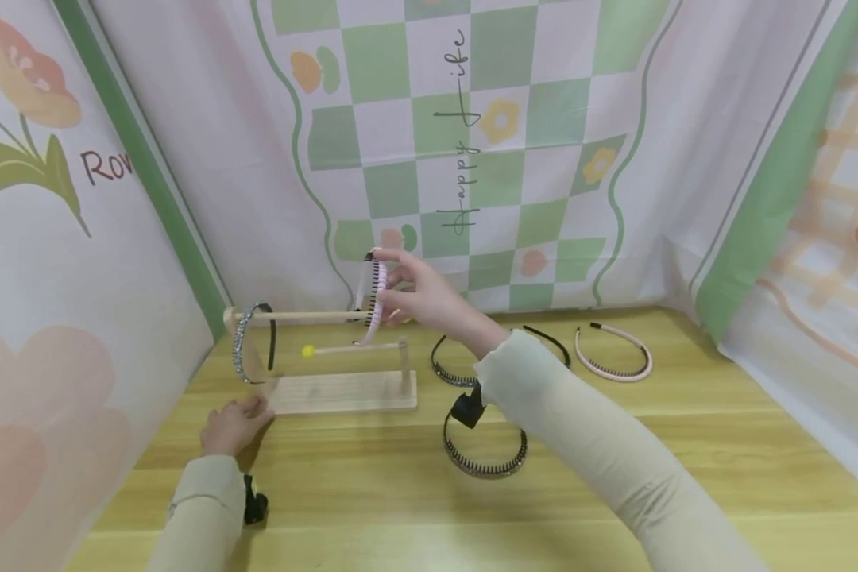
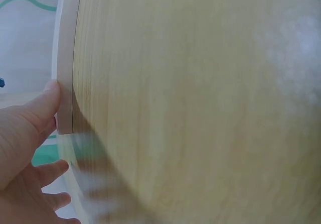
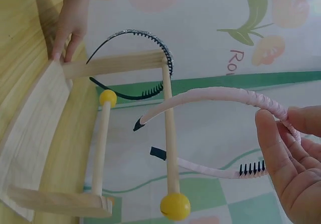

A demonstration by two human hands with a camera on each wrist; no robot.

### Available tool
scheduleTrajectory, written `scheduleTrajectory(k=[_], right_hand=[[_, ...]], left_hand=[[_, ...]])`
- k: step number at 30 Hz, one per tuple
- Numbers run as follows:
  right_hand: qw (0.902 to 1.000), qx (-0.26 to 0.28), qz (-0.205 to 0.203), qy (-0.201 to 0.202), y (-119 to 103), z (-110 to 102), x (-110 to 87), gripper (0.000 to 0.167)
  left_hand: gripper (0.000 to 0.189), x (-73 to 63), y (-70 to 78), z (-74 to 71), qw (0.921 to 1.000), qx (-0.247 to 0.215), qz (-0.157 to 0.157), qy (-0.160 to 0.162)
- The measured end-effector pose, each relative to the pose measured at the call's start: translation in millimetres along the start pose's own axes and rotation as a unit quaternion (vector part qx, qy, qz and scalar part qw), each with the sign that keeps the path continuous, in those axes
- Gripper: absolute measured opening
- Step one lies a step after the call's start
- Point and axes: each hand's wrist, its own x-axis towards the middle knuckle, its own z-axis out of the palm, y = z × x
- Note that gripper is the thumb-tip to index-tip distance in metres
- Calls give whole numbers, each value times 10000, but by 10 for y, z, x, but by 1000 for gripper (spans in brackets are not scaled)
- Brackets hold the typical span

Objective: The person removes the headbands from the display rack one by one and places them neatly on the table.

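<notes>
In my right hand (image 1: 429, 298), thumb and fingers pinch a pink toothed headband (image 3: 215, 94). Its two ends straddle the upper rod (image 3: 172, 133) of a wooden rack, near the rod's yellow ball tip (image 3: 175, 206). My left hand (image 1: 232, 427) grips the left end of the rack's wooden base (image 1: 336, 395), with the thumb (image 2: 46, 103) against the edge. A silver glittery headband (image 1: 240, 342) hangs on the far left of the upper rod. Below runs a shorter rod (image 1: 353, 349) with a yellow ball at its tip.
On the wooden table (image 1: 372, 492), a dark toothed headband (image 1: 486, 469) lies right of the rack. Behind it is another dark headband (image 1: 446, 377), partly hidden by my right arm. A second pink headband (image 1: 618, 373) lies farther right. Printed curtains (image 1: 500, 183) stand behind.
</notes>
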Motion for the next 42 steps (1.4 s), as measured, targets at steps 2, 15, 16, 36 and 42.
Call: scheduleTrajectory(k=[2, 15, 16, 36, 42], right_hand=[[10000, 6, -27, 74, 0, -46, -29, 61], [9987, 36, -1, 516, -4, -404, -255, 61], [9986, 22, 7, 537, 1, -436, -272, 61], [9957, -190, 389, 817, 241, -931, -670, 63], [9927, -464, 468, 1013, 320, -1037, -848, 61]], left_hand=[[67, -3, 3, 0, 10000, -16, -22, -22], [66, -6, 25, -15, 9999, -61, -55, -65], [66, -5, 26, -17, 9999, -61, -56, -66], [67, 7, 18, 12, 9999, -10, -150, -82], [66, -6, 23, 1, 9999, 20, -109, -63]])
